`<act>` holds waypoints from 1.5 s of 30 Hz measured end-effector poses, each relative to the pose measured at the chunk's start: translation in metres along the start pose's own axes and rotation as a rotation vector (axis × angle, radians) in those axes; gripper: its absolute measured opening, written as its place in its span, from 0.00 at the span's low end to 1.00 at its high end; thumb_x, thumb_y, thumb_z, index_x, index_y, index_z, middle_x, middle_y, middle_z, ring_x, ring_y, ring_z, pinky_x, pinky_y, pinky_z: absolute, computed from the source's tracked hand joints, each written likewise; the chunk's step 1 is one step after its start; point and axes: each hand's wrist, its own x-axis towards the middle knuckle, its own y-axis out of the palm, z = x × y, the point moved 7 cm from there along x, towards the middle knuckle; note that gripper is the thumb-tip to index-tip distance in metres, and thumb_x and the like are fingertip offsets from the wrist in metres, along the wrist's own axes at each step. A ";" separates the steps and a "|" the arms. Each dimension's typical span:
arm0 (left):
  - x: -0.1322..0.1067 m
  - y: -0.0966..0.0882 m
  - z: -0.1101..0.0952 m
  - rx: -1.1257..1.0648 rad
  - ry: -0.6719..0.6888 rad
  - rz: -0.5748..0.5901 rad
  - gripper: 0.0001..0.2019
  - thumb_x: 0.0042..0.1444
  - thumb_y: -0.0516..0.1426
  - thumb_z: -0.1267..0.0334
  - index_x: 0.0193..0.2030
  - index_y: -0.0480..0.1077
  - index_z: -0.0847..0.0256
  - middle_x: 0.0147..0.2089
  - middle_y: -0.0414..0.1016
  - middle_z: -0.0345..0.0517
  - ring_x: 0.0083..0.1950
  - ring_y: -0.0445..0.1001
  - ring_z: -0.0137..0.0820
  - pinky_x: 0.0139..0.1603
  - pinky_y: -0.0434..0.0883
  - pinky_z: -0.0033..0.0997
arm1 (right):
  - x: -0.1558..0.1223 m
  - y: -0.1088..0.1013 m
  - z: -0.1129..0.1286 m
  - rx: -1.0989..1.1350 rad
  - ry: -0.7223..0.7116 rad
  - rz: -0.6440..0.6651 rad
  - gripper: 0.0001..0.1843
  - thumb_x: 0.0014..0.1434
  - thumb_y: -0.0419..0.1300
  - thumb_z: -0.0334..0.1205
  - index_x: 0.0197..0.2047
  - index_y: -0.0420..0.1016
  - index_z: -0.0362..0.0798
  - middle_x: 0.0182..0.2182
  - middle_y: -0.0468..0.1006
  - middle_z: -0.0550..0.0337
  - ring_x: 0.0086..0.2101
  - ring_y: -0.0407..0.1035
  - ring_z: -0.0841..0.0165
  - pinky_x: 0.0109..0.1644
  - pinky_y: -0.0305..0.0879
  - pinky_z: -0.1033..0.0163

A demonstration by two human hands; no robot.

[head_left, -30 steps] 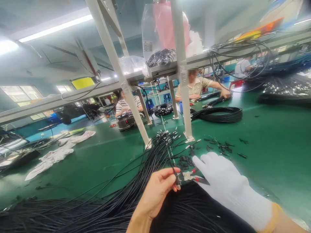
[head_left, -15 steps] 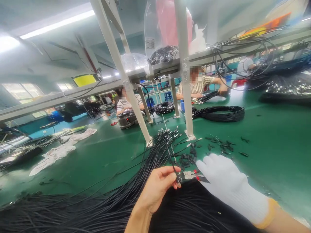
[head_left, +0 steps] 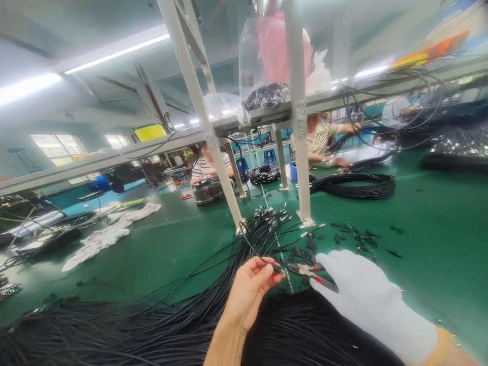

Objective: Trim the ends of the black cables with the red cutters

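Between its thumb and fingers, my bare left hand pinches a black cable close to its end. The cable loops up and back toward the pile. My right hand, in a white knit glove, is closed on pliers with red-marked handles. Their jaws point left toward the cable end, a small gap apart from it. Small black plastic pieces lie just behind the jaws. A thick bundle of black cables runs under and beside my left hand, its metal-tipped ends gathered near the shelf post.
Shelf posts stand on the green table. Coiled black cable lies behind, with more black scraps at right. A white cloth is at left. Two co-workers sit across the table; one handles cables.
The cable end in my left hand and the plier jaws have come apart. The pliers now sit slightly to the right of it. The view has shifted a little.
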 end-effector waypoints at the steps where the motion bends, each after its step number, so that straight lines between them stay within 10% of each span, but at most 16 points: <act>1: 0.000 -0.001 0.000 0.003 0.012 -0.001 0.13 0.44 0.72 0.63 0.34 0.76 0.67 0.34 0.80 0.46 0.34 0.79 0.30 0.42 0.74 0.30 | 0.001 -0.001 0.000 0.001 -0.010 -0.020 0.14 0.57 0.62 0.50 0.39 0.75 0.49 0.30 0.76 0.55 0.30 0.70 0.63 0.32 0.60 0.61; 45: -0.005 0.015 -0.001 0.120 0.127 -0.032 0.12 0.46 0.70 0.61 0.33 0.77 0.65 0.37 0.80 0.48 0.35 0.75 0.29 0.42 0.74 0.32 | -0.007 -0.003 0.012 0.017 -0.049 -0.129 0.21 0.59 0.58 0.44 0.50 0.73 0.38 0.36 0.74 0.46 0.38 0.67 0.55 0.37 0.65 0.55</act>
